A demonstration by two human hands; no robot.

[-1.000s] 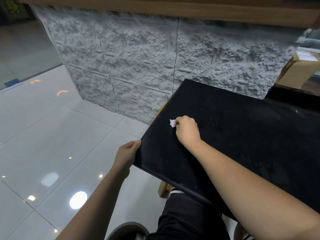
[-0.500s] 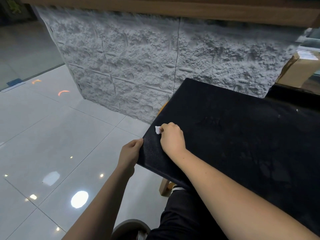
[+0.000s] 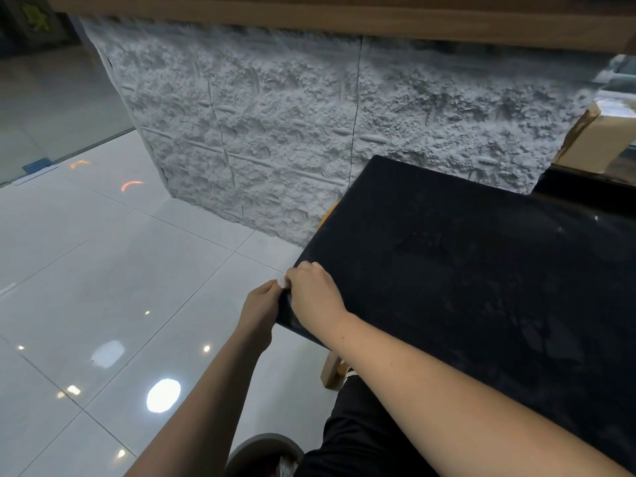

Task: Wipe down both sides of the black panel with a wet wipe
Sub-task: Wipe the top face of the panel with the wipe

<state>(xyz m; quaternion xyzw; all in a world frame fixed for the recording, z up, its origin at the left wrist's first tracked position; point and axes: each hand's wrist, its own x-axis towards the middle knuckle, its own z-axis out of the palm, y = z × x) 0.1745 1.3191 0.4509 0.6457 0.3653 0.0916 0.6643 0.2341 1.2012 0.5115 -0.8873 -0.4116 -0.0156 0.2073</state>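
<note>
one black panel [image 3: 464,270], one wet wipe [image 3: 283,283], two hands [image 3: 261,304] [image 3: 315,295]

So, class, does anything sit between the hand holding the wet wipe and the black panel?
Nothing visible does. The right hand presses the wet wipe onto the black panel at its near-left corner, beside the left hand gripping that edge.

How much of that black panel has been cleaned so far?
Little looks finished: the black panel shows dusty smears on top. In hand: the right hand holds the wet wipe at its near-left corner while the left hand grips that edge. Left: the smears and the underside.
</note>
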